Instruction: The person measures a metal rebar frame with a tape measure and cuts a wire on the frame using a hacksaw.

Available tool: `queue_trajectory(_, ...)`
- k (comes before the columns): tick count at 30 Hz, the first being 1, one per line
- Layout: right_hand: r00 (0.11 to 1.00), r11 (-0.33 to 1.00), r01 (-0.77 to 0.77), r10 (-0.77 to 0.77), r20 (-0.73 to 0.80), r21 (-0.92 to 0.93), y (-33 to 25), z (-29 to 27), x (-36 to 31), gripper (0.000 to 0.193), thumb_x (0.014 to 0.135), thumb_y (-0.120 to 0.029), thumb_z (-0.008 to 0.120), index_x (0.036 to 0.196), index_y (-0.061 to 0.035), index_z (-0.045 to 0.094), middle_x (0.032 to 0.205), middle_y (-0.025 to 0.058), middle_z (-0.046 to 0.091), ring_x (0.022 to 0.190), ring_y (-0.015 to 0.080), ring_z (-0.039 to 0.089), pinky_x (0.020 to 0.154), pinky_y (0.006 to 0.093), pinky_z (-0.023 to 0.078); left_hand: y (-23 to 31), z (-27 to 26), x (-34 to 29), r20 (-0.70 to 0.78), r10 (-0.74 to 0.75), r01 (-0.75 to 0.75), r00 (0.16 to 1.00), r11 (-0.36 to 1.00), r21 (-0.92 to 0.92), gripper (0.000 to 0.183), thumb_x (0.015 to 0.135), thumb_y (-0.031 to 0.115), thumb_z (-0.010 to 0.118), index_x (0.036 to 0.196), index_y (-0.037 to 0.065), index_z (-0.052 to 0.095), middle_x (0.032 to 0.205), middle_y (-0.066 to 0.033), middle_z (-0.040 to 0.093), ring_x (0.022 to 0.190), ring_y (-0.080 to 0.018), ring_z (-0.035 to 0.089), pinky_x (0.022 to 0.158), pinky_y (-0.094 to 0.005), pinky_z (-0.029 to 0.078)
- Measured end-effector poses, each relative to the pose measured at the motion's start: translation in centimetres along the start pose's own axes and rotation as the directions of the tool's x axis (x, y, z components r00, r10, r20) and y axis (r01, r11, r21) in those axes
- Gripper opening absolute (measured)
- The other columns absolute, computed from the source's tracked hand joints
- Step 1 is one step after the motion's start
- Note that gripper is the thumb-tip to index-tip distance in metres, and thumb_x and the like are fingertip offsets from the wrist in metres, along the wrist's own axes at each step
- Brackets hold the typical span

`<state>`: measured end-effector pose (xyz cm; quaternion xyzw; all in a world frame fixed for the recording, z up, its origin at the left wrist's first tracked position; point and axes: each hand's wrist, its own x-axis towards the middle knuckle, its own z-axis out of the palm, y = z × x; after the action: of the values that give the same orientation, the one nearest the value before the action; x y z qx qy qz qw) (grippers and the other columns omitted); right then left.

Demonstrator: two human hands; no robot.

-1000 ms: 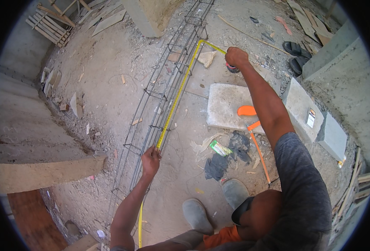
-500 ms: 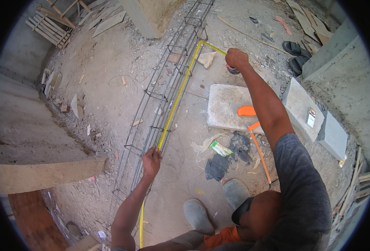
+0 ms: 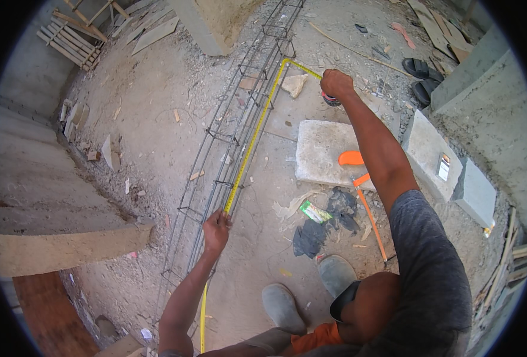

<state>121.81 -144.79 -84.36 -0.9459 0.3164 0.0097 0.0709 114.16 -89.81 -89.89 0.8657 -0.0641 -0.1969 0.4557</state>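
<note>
- Head view, what has changed: almost nothing. Your two hands keep the same places as a second ago; only the loose yellow tape near the lower edge sits slightly farther right, perhaps partly through camera drift. The measured line therefore appears to be held steady.
- The yellow tape blade [image 3: 254,137] runs up the right side of a long steel rebar cage [image 3: 220,135] on the dusty ground, then bends sharply near the top and slants down to your right hand [image 3: 338,83].
- Your left hand [image 3: 216,231] is closed, thumb and fingers pinching the blade at the cage's right edge. Whether it also grips a bar, you cannot tell from here.
- Your right hand is curled round a red and black tape case [image 3: 331,100], which shows beneath your fist; the fingertips are hidden.
- Below your right forearm lie a pale concrete slab [image 3: 320,149] and an orange hacksaw [image 3: 370,221], both untouched by your hands.
</note>
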Motion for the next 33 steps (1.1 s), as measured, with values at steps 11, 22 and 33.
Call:
queue_trajectory(11,0.969,0.977,0.155,-0.179,0.169,0.148,5.0,-0.7,-0.8,0.033,0.089,-0.026,0.053,0.104,-0.0039,0.073,0.110,0.0185,0.071,0.096,0.0334,0.070,0.083,0.0420,0.054,1.2,-1.0,-1.0,0.177,0.179,-0.231,0.968,0.911,0.341,0.058,0.095,0.018,0.066,0.144,-0.002,0.042,0.118,-0.0249,0.059,0.085,-0.0293,0.069,0.073,-0.0408,0.054)
queue_trajectory(22,0.480,0.803,-0.425,-0.192,0.856,0.419,15.3,-10.5,-15.1,0.026,0.096,-0.023,0.063,0.089,0.0017,0.065,0.081,0.0063,0.064,0.067,0.0154,0.066,0.064,0.0300,0.055,4.0,-0.9,-8.0,0.357,0.274,-0.450,0.893,0.553,0.701,0.095,0.081,0.041,0.078,0.152,0.003,0.028,0.158,-0.0264,0.021,0.144,-0.0486,0.022,0.115,-0.0613,0.022)
queue_trajectory(33,0.459,1.000,0.011,-0.005,0.888,-0.001,20.2,-16.3,-15.1,0.035,0.068,-0.015,0.080,0.101,-0.0048,0.074,0.081,0.0033,0.071,0.068,0.0138,0.063,0.060,0.0323,0.051,2.6,-1.5,-7.9,0.393,0.265,-0.473,0.881,0.438,0.764,0.081,0.085,0.038,0.073,0.147,0.002,0.037,0.155,-0.0180,0.034,0.147,-0.0396,0.024,0.116,-0.0630,0.018)
